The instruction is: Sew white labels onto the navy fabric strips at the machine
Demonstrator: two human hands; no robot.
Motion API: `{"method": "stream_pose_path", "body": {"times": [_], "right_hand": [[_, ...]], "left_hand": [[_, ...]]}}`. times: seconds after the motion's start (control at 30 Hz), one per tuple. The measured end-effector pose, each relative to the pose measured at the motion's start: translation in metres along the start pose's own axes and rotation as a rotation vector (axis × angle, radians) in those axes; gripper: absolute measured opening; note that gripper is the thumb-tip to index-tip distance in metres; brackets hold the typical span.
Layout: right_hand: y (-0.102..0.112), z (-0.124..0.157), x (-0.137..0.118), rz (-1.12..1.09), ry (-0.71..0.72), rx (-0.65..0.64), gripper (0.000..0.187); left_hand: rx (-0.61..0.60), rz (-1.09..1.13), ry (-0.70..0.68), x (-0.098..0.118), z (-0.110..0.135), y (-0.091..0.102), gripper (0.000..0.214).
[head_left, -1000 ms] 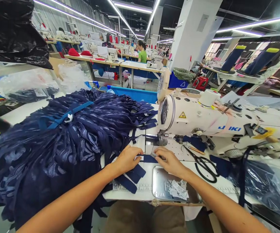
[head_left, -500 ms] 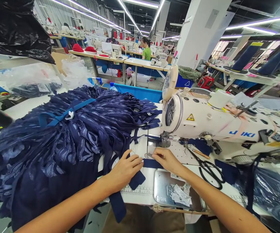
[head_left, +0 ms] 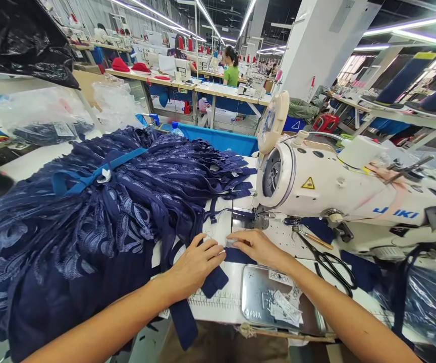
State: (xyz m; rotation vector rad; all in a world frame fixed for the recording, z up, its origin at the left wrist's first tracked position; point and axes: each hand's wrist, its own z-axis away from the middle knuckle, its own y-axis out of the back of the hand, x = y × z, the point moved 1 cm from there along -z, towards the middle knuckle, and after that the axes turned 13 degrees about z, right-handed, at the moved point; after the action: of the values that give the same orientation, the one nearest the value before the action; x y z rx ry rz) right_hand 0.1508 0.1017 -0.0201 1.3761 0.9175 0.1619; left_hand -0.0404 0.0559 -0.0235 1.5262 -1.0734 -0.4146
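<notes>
My left hand (head_left: 199, 259) lies over a navy fabric strip (head_left: 215, 282), its fingers bent and their tips pressing together at the strip's edge. Just right of it, my right hand (head_left: 258, 247) has thumb and index finger closed around something small and greyish that I cannot make out. Between the hands and under the right one, the navy strip (head_left: 239, 255) runs across the white sewing table. Behind the right hand stands the needle area of a white sewing machine (head_left: 316, 176). A large heap of navy lace-patterned garment pieces (head_left: 127, 201) reaches up to my left hand.
A metal tray (head_left: 254, 297) with white labels (head_left: 284, 305) sits at the table's front edge. Black scissors (head_left: 333, 267) and a wooden-handled tool (head_left: 318, 241) lie right of my right hand. A plastic-wrapped bundle (head_left: 430, 297) is farther right. A person in green (head_left: 231, 73) is at a table behind.
The view has shifted slightly, so the machine appears farther right. My right fingertips have moved a little left toward my left hand, with the index finger straighter. My left hand stays on the strip.
</notes>
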Motion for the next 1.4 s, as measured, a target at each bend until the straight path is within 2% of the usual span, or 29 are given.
{"method": "stream_pose_path", "body": {"times": [0.37,0.67,0.9,1.03,1.17,1.33,1.4], "right_hand": [[-0.006,0.001,0.002,0.07,0.073,0.064,0.024],[-0.016,0.0,0.007,0.216,0.264,0.137,0.025],[-0.007,0.005,0.004,0.332,0.335,0.127,0.03],[0.002,0.007,0.004,0.319,0.345,0.081,0.03],[0.008,0.013,0.005,0.203,0.238,0.046,0.027],[0.001,0.025,-0.005,-0.094,-0.119,0.133,0.025],[-0.006,0.027,-0.013,-0.194,-0.195,0.13,0.027]], "left_hand": [[0.005,0.005,-0.008,0.0,0.0,0.0,0.028],[0.006,-0.036,0.001,0.001,-0.001,-0.001,0.029],[-0.002,-0.081,-0.033,0.001,-0.001,-0.003,0.025],[0.0,-0.091,-0.027,0.001,-0.001,-0.004,0.025],[0.005,-0.092,-0.027,0.003,0.0,-0.004,0.025],[0.073,-0.07,0.006,0.004,0.0,-0.003,0.024],[0.097,-0.042,0.013,0.004,0.001,-0.002,0.024]]}}
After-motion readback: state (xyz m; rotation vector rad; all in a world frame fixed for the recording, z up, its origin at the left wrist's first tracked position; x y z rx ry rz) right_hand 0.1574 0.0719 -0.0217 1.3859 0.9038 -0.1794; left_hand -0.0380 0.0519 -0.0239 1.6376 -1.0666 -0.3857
